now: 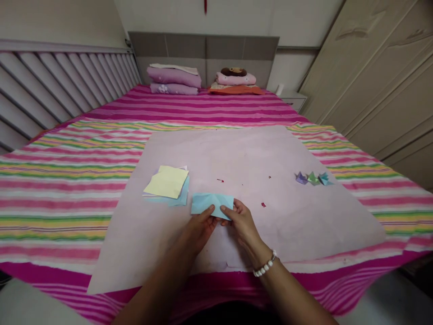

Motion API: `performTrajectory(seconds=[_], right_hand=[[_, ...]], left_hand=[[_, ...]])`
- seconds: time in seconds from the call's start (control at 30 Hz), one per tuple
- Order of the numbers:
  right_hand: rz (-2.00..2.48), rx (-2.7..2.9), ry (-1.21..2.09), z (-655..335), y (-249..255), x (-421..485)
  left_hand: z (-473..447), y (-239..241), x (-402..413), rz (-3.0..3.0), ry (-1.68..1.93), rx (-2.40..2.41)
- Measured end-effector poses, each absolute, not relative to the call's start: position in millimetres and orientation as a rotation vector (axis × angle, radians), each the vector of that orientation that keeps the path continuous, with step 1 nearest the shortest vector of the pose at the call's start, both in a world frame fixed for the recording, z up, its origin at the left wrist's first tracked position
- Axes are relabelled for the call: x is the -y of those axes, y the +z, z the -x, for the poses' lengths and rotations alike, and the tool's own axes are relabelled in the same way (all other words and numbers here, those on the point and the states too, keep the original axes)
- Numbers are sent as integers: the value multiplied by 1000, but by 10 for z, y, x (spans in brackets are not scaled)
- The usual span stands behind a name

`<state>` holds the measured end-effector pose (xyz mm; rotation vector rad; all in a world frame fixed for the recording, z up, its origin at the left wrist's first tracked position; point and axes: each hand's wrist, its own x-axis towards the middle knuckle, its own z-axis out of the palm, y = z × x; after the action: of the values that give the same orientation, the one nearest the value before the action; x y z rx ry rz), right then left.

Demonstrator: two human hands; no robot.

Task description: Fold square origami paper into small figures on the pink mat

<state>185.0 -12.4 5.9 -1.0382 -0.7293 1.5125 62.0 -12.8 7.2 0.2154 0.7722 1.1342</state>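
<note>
A light blue sheet of paper (pixel 212 200), folded into a rectangle with creases showing, is held between both hands over the large pale sheet (pixel 250 153). My left hand (pixel 203 225) grips its lower edge, thumb on top and fingers beneath. My right hand (pixel 241 218), with a white bead bracelet (pixel 265 265) at the wrist, pinches the lower right part the same way. To the left lies a stack of square papers, a yellow sheet (pixel 166 182) on top and a blue sheet (pixel 184 192) sticking out below.
At the right stand small folded paper shapes: purple (pixel 301 178), green (pixel 313 178) and blue (pixel 325 178). Small red scraps (pixel 263 205) lie on the pale sheet. Everything rests on a bed with a striped cover (pixel 67 180); folded bedding (pixel 174 80) sits by the headboard (pixel 186 47).
</note>
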Motion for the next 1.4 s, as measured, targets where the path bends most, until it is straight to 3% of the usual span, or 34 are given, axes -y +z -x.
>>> performTrajectory(seconds=[1.1,1.4], right_hand=[[1040,1046,1347,-2012,53,124],[884,1682,1140,-2199,152,128]], left_hand=[[-404,204,115,-214,1108,-986],[-326,233,114,-277,1061,-986]])
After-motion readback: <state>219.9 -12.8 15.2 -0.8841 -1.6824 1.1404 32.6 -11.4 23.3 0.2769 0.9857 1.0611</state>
